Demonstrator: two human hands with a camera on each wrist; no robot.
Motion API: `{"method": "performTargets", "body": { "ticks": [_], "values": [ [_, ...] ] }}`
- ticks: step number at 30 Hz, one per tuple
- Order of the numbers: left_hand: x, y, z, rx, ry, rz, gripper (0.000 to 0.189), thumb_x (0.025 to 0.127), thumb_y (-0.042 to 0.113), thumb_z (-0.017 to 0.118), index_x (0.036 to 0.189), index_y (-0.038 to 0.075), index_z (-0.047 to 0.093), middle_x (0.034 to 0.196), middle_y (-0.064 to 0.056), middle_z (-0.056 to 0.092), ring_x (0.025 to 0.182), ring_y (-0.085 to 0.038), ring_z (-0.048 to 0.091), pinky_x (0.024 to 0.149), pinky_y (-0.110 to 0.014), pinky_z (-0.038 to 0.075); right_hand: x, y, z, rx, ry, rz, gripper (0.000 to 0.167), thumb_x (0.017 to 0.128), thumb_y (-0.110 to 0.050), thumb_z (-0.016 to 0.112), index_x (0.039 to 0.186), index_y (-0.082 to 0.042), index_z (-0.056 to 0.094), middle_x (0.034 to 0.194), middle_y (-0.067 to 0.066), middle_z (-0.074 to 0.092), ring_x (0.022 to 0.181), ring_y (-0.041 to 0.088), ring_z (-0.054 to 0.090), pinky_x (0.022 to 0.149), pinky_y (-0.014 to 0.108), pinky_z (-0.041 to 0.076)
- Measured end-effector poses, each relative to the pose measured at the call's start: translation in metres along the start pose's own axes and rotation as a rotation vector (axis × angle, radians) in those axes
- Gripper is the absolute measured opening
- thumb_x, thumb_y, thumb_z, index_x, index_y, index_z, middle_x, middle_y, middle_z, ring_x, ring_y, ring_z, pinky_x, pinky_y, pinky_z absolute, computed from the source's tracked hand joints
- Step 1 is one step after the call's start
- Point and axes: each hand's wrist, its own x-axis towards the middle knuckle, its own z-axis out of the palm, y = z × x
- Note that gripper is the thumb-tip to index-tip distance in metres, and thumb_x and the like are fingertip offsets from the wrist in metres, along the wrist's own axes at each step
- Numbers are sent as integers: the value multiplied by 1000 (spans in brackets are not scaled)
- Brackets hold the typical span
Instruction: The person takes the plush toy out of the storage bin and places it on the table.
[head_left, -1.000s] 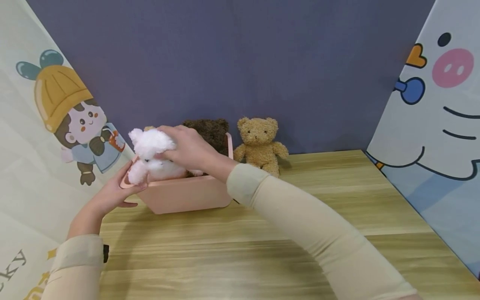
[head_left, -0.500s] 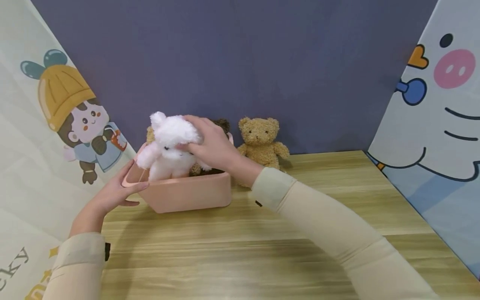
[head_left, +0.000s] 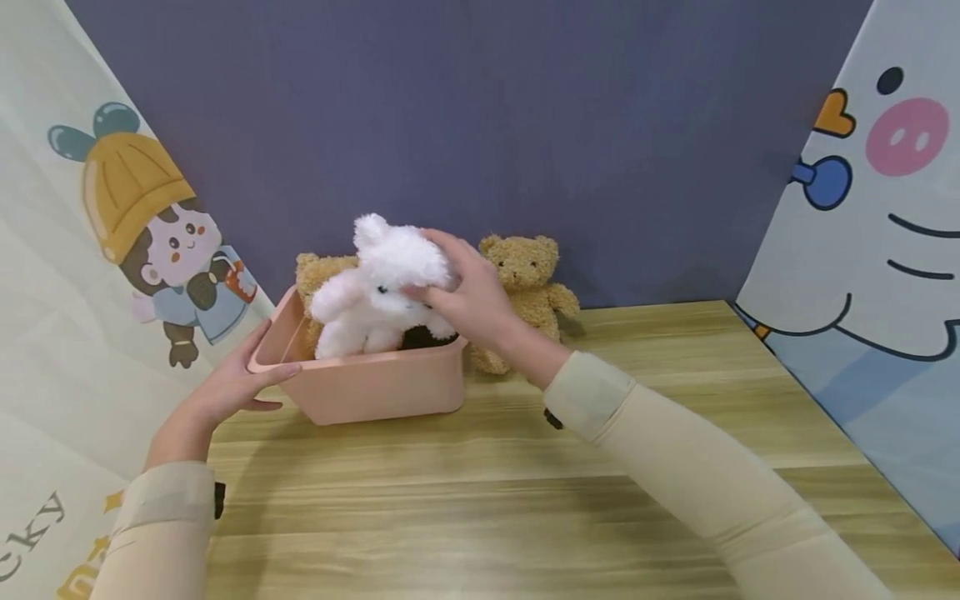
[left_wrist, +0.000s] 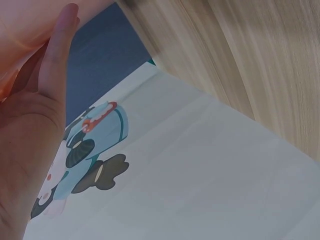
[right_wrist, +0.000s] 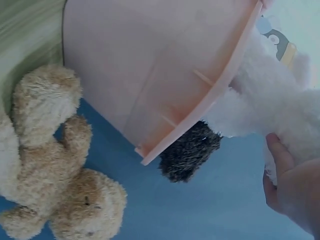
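My right hand (head_left: 483,296) grips a white fluffy plush toy (head_left: 397,254) by the side of its head. The toy is upright over the pink storage bin (head_left: 382,387), its legs overlapping the front rim in the head view. With thumb and fingers spread around the bin's left front corner, my left hand (head_left: 225,387) holds it. Inside the bin, a tan teddy bear (head_left: 318,271) shows at the left end, partly hidden by the white toy. Dark brown fur of another plush (right_wrist: 187,152) sticks up past the rim in the right wrist view.
Another tan teddy bear (head_left: 521,258) sits on the wooden table (head_left: 480,508) just right of the bin, partly covered by my right hand. A dark blue-grey panel (head_left: 480,117) stands behind, with cartoon-printed sheets (head_left: 67,333) at both sides.
My right hand has carried the white plush toy rightward and slightly up across the bin. The tan bear at the left is uncovered; the brown plush is now mostly hidden. My left hand stays put.
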Motion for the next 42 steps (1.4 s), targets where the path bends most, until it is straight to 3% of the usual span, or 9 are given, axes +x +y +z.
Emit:
{"method": "performTargets", "body": {
  "ticks": [10,18,25,29,35,42],
  "values": [
    [1,2,1,7,6,-17,110,104,43,67,168,34,-22,177,-27,-14,151,-65,29,90,-59,67,-16,14,-29,149,80,5,72,92,-19,86,155,-23,54,152,5,60,133,26,64,96,43,67],
    [0,3,1,-2,4,-13,111,104,43,67,168,34,-22,177,-26,-17,153,-65,25,89,-58,67,-27,14,-67,120,162,-17,70,93,-18,85,156,-23,54,149,10,63,132,26,65,94,47,67],
    [-1,2,1,-1,4,-17,110,105,43,67,168,34,-23,177,-26,-17,153,-65,25,89,-57,67,-36,27,-99,142,230,19,65,96,-20,82,154,-24,55,145,11,63,128,23,65,92,28,64],
    [0,1,1,-6,5,-10,110,105,42,67,168,34,-23,177,-26,-17,152,-65,26,89,-57,68,-45,34,-117,174,285,45,61,99,-21,79,154,-24,55,142,10,63,119,18,66,83,20,65],
    [-1,2,-1,2,4,-17,109,105,43,66,167,34,-24,176,-26,-17,152,-65,25,89,-57,67,-54,47,-137,361,346,103,61,100,-24,76,156,-21,53,136,4,60,113,16,68,76,23,68],
    [1,2,1,8,0,-27,108,106,44,65,167,35,-24,176,-30,-11,151,-65,28,90,-57,67,-59,61,-156,599,446,129,61,98,-22,76,155,-18,53,139,5,55,115,21,67,73,27,69]
  ]
}}
